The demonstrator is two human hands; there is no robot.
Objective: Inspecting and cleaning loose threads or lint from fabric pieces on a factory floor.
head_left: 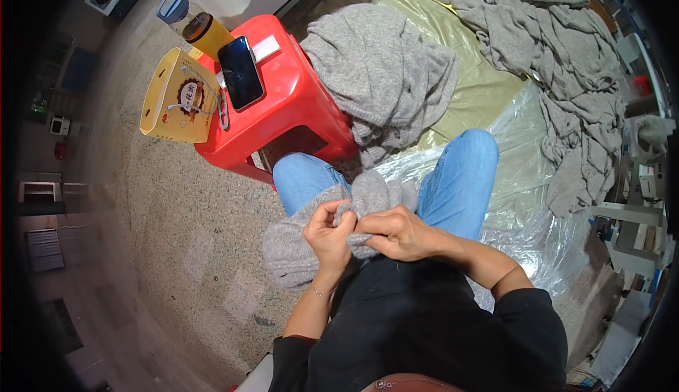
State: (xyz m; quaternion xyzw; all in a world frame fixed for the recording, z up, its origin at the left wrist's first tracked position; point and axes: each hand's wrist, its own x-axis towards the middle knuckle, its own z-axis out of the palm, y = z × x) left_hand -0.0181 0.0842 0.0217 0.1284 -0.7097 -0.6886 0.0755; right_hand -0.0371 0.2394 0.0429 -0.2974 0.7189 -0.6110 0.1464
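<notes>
Both hands pinch a grey knit garment [311,240] on the lap: left hand [329,233] and right hand [396,233] fingers pressed onto its bunched fold. A yellow paper bag [173,98] leans against the red stool [297,109]; its contents are hidden.

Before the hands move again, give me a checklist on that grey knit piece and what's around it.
1. Left hand pinching the grey knit piece: ok.
2. Right hand gripping the same piece: ok.
3. Piece resting on the lap, off the floor: ok.
4. Any tool or thread between the fingers: cannot tell.
5. Phone lying flat on the red stool: ok.
6. Grey garment hanging off the stool's edge: not ok.
</notes>
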